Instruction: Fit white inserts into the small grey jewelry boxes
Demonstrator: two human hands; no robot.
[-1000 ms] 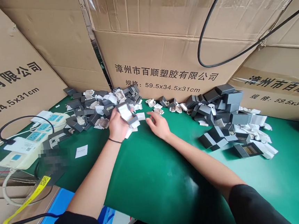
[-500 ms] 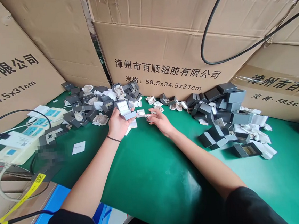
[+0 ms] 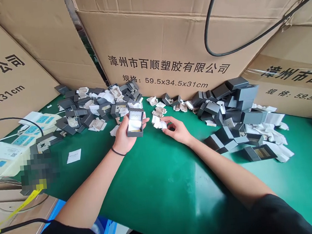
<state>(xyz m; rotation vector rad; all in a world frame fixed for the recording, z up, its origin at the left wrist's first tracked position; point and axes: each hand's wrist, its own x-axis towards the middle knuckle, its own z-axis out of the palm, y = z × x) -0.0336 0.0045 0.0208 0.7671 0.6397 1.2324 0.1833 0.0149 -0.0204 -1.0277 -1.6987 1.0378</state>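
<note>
My left hand (image 3: 124,134) holds a small open grey box (image 3: 135,123) with a white lining, just above the green table (image 3: 161,182). My right hand (image 3: 176,129) is beside it, fingers pinched on a small white insert (image 3: 160,123). A pile of grey boxes and white inserts (image 3: 95,106) lies behind my left hand. Another heap of grey boxes (image 3: 231,106) lies to the right of my right hand.
Large cardboard cartons (image 3: 166,47) wall off the back of the table. A white power strip (image 3: 23,134) with cables sits at the left edge. A white card (image 3: 74,156) lies near it. A black cable (image 3: 220,35) loops in front of the cartons. A blue bin (image 3: 105,227) is below the table edge.
My left hand has drawn the open box nearer and lower. My right hand has picked up a white insert from the table and brought it towards the box.
</note>
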